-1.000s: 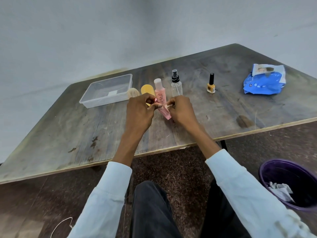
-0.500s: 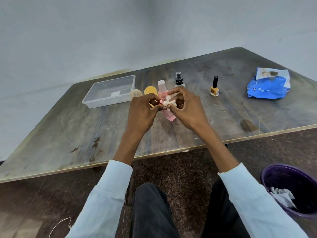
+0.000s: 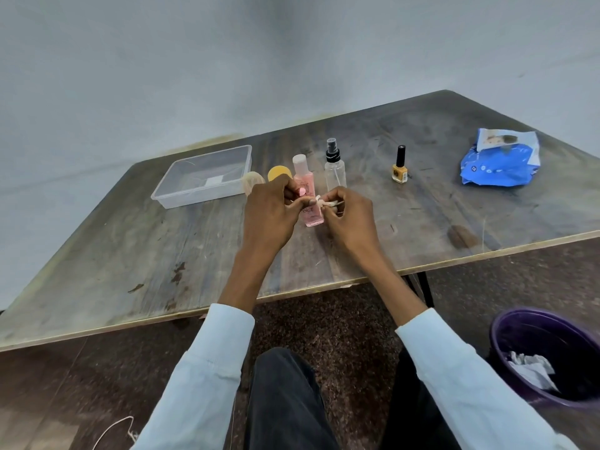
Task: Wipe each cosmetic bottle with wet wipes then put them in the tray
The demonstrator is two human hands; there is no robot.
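head view looks down at table [image 3: 162, 254].

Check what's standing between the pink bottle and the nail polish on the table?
Head view: a clear spray bottle with a black pump stands between the pink bottle and the yellow nail polish. Beyond it, bare table runs to the polish.

A plain, sparsely furnished room, more makeshift work corner than home or shop. A worn wooden table [image 3: 136, 254], scratched and stained, stands against a bare pale wall [image 3: 227, 60] with a yellowish stain along the table's far edge. Under the table lies a dark speckled stone floor [image 3: 341, 329]. To the table's near right sits a purple waste bin [image 3: 506, 339] holding crumpled white paper. A thin white cord [image 3: 110, 430] trails on the floor at the table's near left.
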